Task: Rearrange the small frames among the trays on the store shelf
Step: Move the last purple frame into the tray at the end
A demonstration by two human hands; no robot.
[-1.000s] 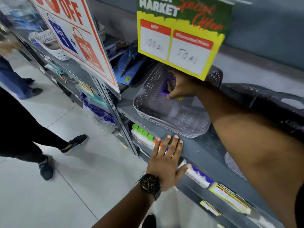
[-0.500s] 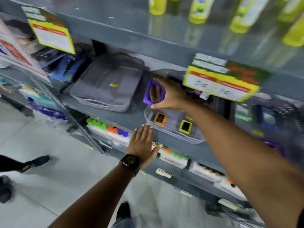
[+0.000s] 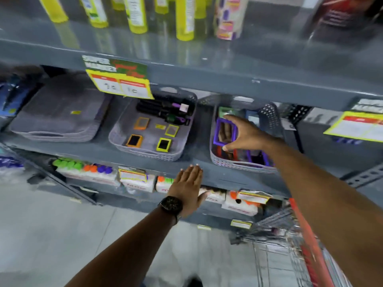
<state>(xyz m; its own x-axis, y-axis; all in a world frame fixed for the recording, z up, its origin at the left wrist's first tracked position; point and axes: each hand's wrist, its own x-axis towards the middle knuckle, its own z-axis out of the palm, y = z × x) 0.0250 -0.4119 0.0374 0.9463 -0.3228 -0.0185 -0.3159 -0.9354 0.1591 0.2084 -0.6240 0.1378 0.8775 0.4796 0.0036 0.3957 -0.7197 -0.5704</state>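
1. Right hand: extended over the right tray, thumb and fingers clamped on one purple frame, thumb at the lower edge, index finger at the upper edge; other fingers visible through the opening.
2. Purple frame: held upright and slightly tilted, above the left half of the right tray, not resting on its floor.
3. Left hand: flat, fingers together and extended, palm pressed against the front edge of the middle shelf; nothing held. One black wristwatch on the wrist.
4. Middle tray: grey, perforated walls. Contents counted: two orange frames, two yellow frames, lying flat and apart from one another; one small yellow sticker between them; dark bundled items at the rear, number not determinable.
5. Right tray: grey, perforated. Further frames inside, purple and red edges visible near the front wall; exact count not determinable because of blur and the forearm.
6. Left stack of trays: grey, nested, just beside the middle tray; count not determinable.
7. Offer cards: one yellow-and-green card hanging above the middle tray, one more at the far right.
8. Upper shelf: row of yellow bottles; at least five visible.
9. Lower right: one shopping trolley with a red handle bar.
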